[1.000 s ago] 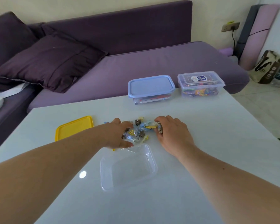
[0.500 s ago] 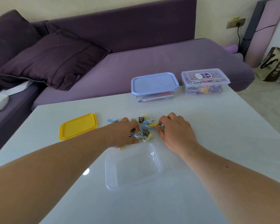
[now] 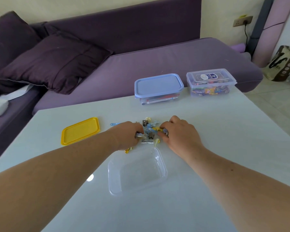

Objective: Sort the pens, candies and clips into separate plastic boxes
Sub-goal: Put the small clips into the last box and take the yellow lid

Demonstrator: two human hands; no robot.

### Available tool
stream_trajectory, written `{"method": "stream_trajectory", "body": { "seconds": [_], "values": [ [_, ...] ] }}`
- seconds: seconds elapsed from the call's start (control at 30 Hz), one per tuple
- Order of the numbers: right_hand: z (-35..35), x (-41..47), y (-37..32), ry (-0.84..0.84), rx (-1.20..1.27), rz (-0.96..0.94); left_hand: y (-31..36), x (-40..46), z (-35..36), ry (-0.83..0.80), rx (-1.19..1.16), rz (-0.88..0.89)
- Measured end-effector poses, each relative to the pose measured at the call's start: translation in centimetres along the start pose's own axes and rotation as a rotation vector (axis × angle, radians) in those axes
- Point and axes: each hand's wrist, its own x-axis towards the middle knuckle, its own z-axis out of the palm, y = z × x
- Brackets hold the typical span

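— Where are your hands?

— Both of your hands are down on the worktop [image 3: 224, 148], one on each side of the pile of clips [image 3: 150, 131]. Your left hand [image 3: 126, 137] lies palm down with its fingers curled into the left edge of the pile; a grey clip shows at its fingertips, but you cannot tell whether it is pinched. Your right hand [image 3: 180, 133] cups the right edge, fingers bent onto a yellow clip; a firm grip cannot be told here either.

— And the clips themselves?

— They sit in a loose heap between your hands, blue, yellow, brown and silver. One blue clip [image 3: 114, 124] lies apart just left of your left hand, and a yellow one [image 3: 128, 150] peeks out under your wrist.

— The boxes?

— The open clear box [image 3: 137, 171] stands just in front of the pile, toward you. Its yellow lid [image 3: 80, 130] lies flat to the left. At the far edge, the box with the blue lid [image 3: 158, 87] holds pens, and beside it on the right the closed clear box [image 3: 210, 82] holds candies. A purple sofa [image 3: 141, 64] lies beyond.
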Motion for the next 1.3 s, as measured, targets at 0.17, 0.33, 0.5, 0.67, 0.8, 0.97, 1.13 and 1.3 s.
{"method": "stream_trajectory", "body": {
  "seconds": [0.17,0.33,0.5,0.67,0.8,0.97,1.13,1.3],
  "values": [
    [-0.3,0.0,-0.5,-0.013,-0.039,-0.036,0.0,-0.3,-0.5,-0.033,0.041,-0.025],
    [-1.0,-0.2,-0.8,-0.04,-0.109,-0.08,0.0,-1.5,-1.9,0.024,-0.098,-0.111],
    [-2.0,0.0,-0.7,-0.092,-0.122,-0.079,0.4,-4.6,-5.0,0.102,-0.233,-0.146],
    [-3.1,-0.2,-0.8,-0.135,-0.023,0.015,2.3,-9.3,-6.5,0.08,-0.308,-0.034],
    [-4.5,-0.4,-0.9,-0.083,0.15,0.088,3.5,-12.0,-3.8,-0.072,-0.187,0.05],
    [-6.6,-1.6,-2.9,0.071,0.263,0.007,2.7,-13.6,-1.3,-0.115,-0.183,0.045],
    [-8.5,-3.2,-6.2,0.225,0.505,-0.177,0.7,-15.6,-0.1,0.197,-0.315,-0.047],
    [-8.6,-5.0,-8.8,0.059,0.613,-0.393,-0.2,-16.8,1.6,0.151,-0.466,-0.26]
  ]
}}
